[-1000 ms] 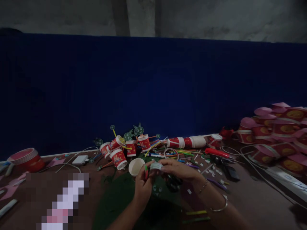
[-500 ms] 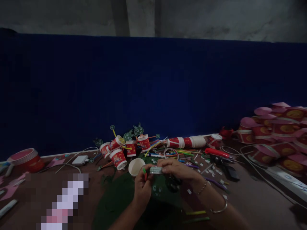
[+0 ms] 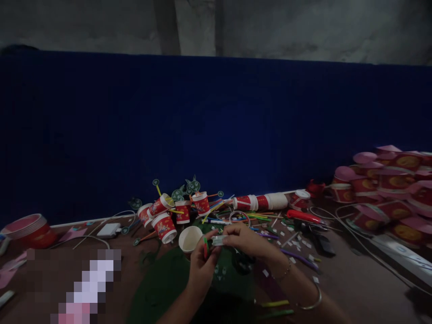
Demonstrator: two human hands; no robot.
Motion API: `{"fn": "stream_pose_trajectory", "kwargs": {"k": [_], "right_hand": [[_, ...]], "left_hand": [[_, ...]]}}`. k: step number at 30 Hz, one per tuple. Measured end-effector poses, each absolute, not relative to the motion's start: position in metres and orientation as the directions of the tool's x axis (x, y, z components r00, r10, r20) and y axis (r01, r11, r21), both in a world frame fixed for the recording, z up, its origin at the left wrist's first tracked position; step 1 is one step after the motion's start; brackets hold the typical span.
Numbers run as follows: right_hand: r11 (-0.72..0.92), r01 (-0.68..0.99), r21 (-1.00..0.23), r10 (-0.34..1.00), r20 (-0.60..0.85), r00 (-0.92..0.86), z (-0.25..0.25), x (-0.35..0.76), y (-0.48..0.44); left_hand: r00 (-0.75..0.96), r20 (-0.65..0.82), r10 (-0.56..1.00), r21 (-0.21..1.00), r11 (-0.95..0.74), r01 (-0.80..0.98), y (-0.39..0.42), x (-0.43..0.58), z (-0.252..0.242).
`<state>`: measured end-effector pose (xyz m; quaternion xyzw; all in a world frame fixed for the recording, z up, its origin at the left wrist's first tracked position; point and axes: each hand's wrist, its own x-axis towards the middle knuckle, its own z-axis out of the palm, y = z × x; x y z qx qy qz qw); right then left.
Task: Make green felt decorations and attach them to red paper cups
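My left hand [image 3: 201,267] is closed around a short red and green stick [image 3: 205,246], held upright above a dark green sheet [image 3: 168,283]. My right hand [image 3: 243,239] pinches a small white roll of tape [image 3: 219,240] and holds it against the top of that stick. An open white paper cup [image 3: 190,238] lies on its side just left of both hands. Behind them sits a cluster of red printed paper cups [image 3: 175,209] with coloured sticks and green cut-outs poking from them.
A sleeve of stacked red cups [image 3: 261,201] lies at the back. Red tubs with pink lids [image 3: 381,186] pile up at the right. Red-handled cutter [image 3: 303,216], cables, scattered paper bits and straws cover the brown table [image 3: 354,279]. A stack of red bowls [image 3: 27,229] stands far left.
My hands have stayed together, the right one turning the tape roll from upright to edge-on against the stick. The view has shifted slightly rightward.
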<state>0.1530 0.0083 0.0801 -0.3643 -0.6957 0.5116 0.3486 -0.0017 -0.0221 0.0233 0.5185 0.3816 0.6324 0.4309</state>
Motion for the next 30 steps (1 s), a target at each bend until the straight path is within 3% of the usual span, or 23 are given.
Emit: {"fn": "stream_pose_trajectory", "kwargs": {"k": [3, 13, 22, 30], "right_hand": [[0.192, 0.17, -0.967, 0.872, 0.089, -0.481, 0.079, 0.152, 0.009], [-0.047, 0.007, -0.999, 0.822, -0.043, -0.567, 0.083, 0.155, 0.005], [0.038, 0.094, -0.995, 0.844, -0.019, -0.535, 0.081, 0.152, 0.004], [0.014, 0.067, -0.998, 0.821, -0.027, -0.57, 0.081, 0.155, 0.006]], "left_hand": [[-0.027, 0.315, 0.949, 0.933, -0.315, -0.173, -0.02, -0.003, 0.019], [-0.041, 0.253, 0.967, 0.94, -0.255, -0.227, -0.022, -0.004, 0.03], [0.014, 0.437, 0.899, 0.896, -0.435, -0.087, -0.023, -0.005, 0.034], [0.01, 0.361, 0.933, 0.922, -0.355, -0.155, -0.024, -0.003, 0.031]]}}
